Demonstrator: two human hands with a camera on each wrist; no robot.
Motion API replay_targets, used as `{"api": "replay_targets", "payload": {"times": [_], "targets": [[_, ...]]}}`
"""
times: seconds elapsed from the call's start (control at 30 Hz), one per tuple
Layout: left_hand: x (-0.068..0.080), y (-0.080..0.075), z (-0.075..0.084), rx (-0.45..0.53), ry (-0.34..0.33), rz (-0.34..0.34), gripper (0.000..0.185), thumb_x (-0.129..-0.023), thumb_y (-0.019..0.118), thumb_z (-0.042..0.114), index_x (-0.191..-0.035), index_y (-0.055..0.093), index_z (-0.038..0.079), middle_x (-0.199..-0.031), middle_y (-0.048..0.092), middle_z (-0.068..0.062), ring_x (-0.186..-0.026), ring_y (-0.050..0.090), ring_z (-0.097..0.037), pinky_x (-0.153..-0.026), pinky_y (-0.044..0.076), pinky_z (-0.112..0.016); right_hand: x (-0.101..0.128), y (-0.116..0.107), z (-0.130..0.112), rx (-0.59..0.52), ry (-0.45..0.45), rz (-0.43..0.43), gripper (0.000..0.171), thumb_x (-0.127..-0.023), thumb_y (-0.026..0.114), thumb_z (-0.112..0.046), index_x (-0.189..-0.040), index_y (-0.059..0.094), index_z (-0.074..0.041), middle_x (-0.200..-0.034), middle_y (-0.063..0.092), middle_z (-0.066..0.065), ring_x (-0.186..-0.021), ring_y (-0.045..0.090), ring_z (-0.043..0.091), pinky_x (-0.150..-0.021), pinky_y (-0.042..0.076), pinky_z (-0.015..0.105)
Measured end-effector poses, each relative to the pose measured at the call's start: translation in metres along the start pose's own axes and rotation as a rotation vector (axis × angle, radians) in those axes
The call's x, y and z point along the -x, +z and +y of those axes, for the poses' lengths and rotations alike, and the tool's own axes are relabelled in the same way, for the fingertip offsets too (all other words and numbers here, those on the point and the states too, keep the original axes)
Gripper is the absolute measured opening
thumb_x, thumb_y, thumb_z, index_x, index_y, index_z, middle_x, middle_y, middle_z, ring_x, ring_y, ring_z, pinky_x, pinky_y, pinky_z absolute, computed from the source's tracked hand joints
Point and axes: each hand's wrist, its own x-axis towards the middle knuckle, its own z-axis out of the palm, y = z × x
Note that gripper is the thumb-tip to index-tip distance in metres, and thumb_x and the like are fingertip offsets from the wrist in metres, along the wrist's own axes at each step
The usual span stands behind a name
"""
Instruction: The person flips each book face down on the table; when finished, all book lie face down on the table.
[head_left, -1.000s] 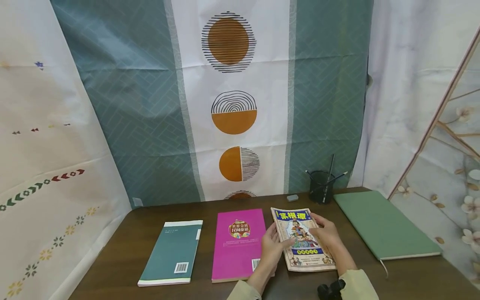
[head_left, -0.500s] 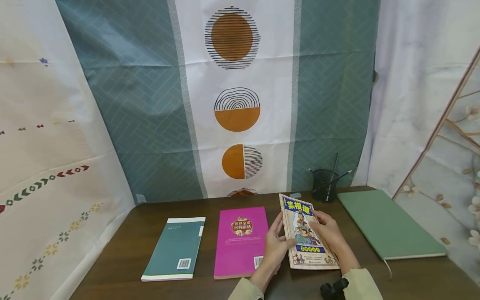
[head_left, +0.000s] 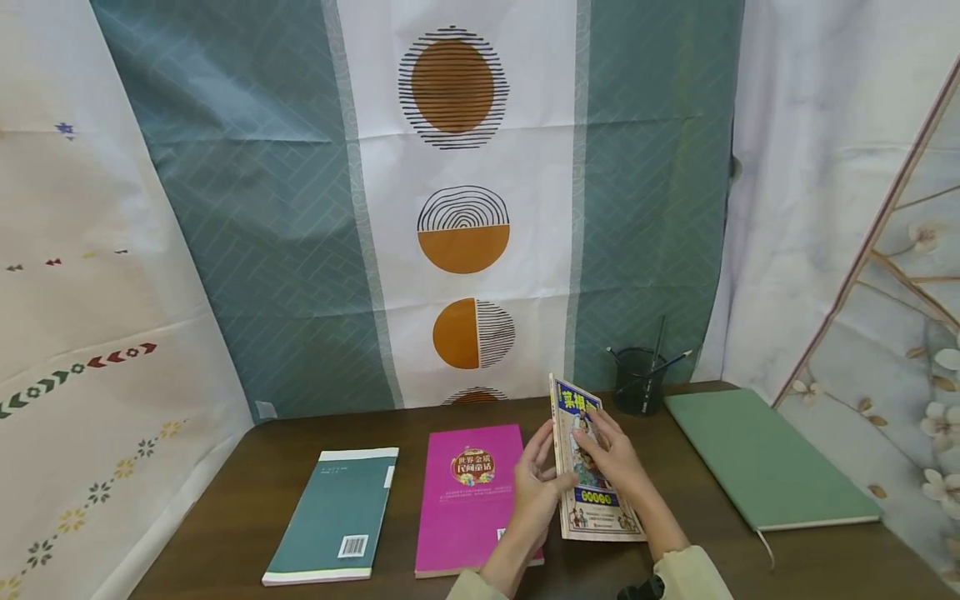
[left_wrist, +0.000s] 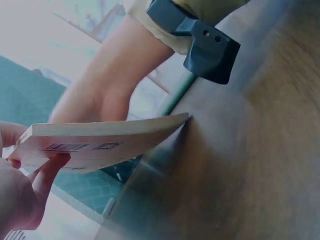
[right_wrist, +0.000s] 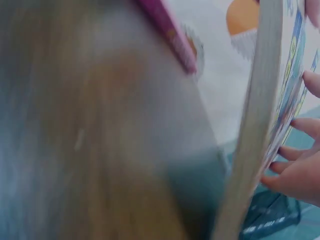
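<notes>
A paperback book point(head_left: 596, 510) with a blue title band and cartoon figures on its cover stands tilted up off the dark table. My left hand point(head_left: 534, 493) grips its spine side, thumb on the front. In the left wrist view, fingers of the left hand point(left_wrist: 22, 192) press under the back cover, which bears a barcode. Across the front cover lie the fingers of my right hand point(head_left: 617, 460). From the right wrist view, fingertips of the right hand point(right_wrist: 302, 165) touch the cover, spread apart, while the book's page edge point(right_wrist: 257, 100) faces the camera.
A magenta book point(head_left: 461, 525) lies left of the hands, with a teal book point(head_left: 333, 508) farther left. On the right lies a green notebook point(head_left: 765, 458) with a ribbon. A black mesh pen cup point(head_left: 637, 390) stands at the back edge of the table point(head_left: 217, 533).
The paperback has tilted up and turned so its spine side shows. My right hand has slid from its right edge onto the front cover; the left still holds the spine side.
</notes>
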Motion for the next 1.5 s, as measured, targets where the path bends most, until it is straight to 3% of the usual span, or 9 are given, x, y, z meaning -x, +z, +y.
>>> {"api": "replay_targets", "payload": {"times": [0.13, 0.2, 0.43, 0.57, 0.67, 0.9, 1.0, 1.27, 1.5], "targets": [[0.002, 0.001, 0.009, 0.032, -0.005, -0.010, 0.079, -0.074, 0.058, -0.013, -0.148, 0.040, 0.010, -0.156, 0.034, -0.019, -0.108, 0.067, -0.038, -0.076, 0.059, -0.030, 0.007, 0.004, -0.018, -0.048, -0.064, -0.006, 0.065, -0.098, 0.055, -0.035, -0.154, 0.029, -0.017, -0.163, 0.008, 0.020, -0.146, 0.017, 0.050, -0.104, 0.046, 0.054], [0.001, 0.003, 0.013, 0.046, 0.003, -0.034, 0.077, -0.074, 0.057, -0.013, -0.146, 0.042, 0.010, -0.154, 0.038, -0.018, -0.109, 0.067, -0.036, -0.074, 0.058, -0.026, 0.010, 0.004, -0.027, -0.040, -0.122, 0.022, 0.062, -0.098, 0.056, -0.032, -0.153, 0.032, -0.018, -0.163, 0.012, 0.019, -0.146, 0.019, 0.050, -0.098, 0.050, 0.054], [0.005, 0.000, 0.023, 0.024, 0.015, -0.061, 0.074, -0.072, 0.056, -0.013, -0.142, 0.046, 0.006, -0.149, 0.046, -0.017, -0.112, 0.065, -0.035, -0.072, 0.055, -0.020, 0.021, 0.009, -0.047, -0.080, -0.254, 0.060, 0.061, -0.096, 0.060, -0.025, -0.152, 0.035, -0.023, -0.160, 0.025, 0.014, -0.148, 0.020, 0.043, -0.111, 0.026, 0.070], [0.008, 0.001, 0.026, -0.007, 0.019, -0.099, 0.075, -0.071, 0.057, -0.012, -0.144, 0.045, 0.005, -0.150, 0.043, -0.018, -0.114, 0.064, -0.035, -0.073, 0.055, -0.019, 0.030, 0.006, -0.052, -0.093, -0.268, 0.080, 0.064, -0.094, 0.063, -0.021, -0.152, 0.035, -0.025, -0.154, 0.035, 0.016, -0.138, 0.039, 0.047, -0.099, 0.046, 0.062], [0.007, 0.005, 0.029, -0.016, 0.053, -0.136, 0.074, -0.072, 0.056, -0.012, -0.144, 0.045, 0.005, -0.149, 0.046, -0.017, -0.116, 0.063, -0.034, -0.074, 0.054, -0.020, 0.034, -0.002, -0.056, -0.061, -0.298, 0.102, 0.067, -0.093, 0.064, -0.017, -0.152, 0.035, -0.026, -0.150, 0.039, 0.018, -0.130, 0.047, 0.049, -0.092, 0.052, 0.059], [0.009, -0.004, 0.036, -0.127, 0.163, -0.123, 0.070, -0.074, 0.057, -0.011, -0.140, 0.052, 0.010, -0.142, 0.054, -0.016, -0.119, 0.055, -0.019, -0.083, 0.054, -0.023, 0.036, 0.003, -0.071, -0.043, -0.408, 0.088, 0.076, -0.090, 0.068, -0.012, -0.154, 0.029, -0.025, -0.151, 0.040, 0.025, -0.125, 0.053, 0.047, -0.095, 0.053, 0.053], [0.010, -0.007, 0.037, -0.146, 0.174, -0.129, 0.072, -0.073, 0.055, -0.013, -0.140, 0.053, 0.011, -0.143, 0.053, -0.014, -0.124, 0.052, -0.022, -0.085, 0.053, -0.024, 0.039, 0.004, -0.074, -0.064, -0.421, 0.073, 0.080, -0.090, 0.068, -0.009, -0.156, 0.025, -0.024, -0.152, 0.037, 0.028, -0.125, 0.053, 0.048, -0.091, 0.055, 0.049], [0.011, -0.003, 0.037, -0.222, 0.189, -0.128, 0.070, -0.072, 0.054, -0.014, -0.137, 0.054, 0.013, -0.139, 0.056, -0.010, -0.120, 0.053, -0.009, -0.097, 0.051, -0.033, 0.046, 0.003, -0.080, 0.007, -0.479, 0.134, 0.087, -0.086, 0.068, 0.000, -0.157, 0.020, -0.017, -0.146, 0.043, 0.031, -0.117, 0.058, 0.049, -0.086, 0.055, 0.051], [0.010, 0.003, 0.037, -0.263, 0.253, -0.134, 0.076, -0.071, 0.058, -0.013, -0.140, 0.050, 0.020, -0.144, 0.052, -0.003, -0.125, 0.052, -0.012, -0.103, 0.050, -0.041, 0.048, 0.004, -0.088, -0.024, -0.521, 0.204, 0.084, -0.082, 0.065, 0.008, -0.154, 0.030, -0.019, -0.139, 0.051, 0.029, -0.109, 0.064, 0.044, -0.068, 0.058, 0.023]]}}
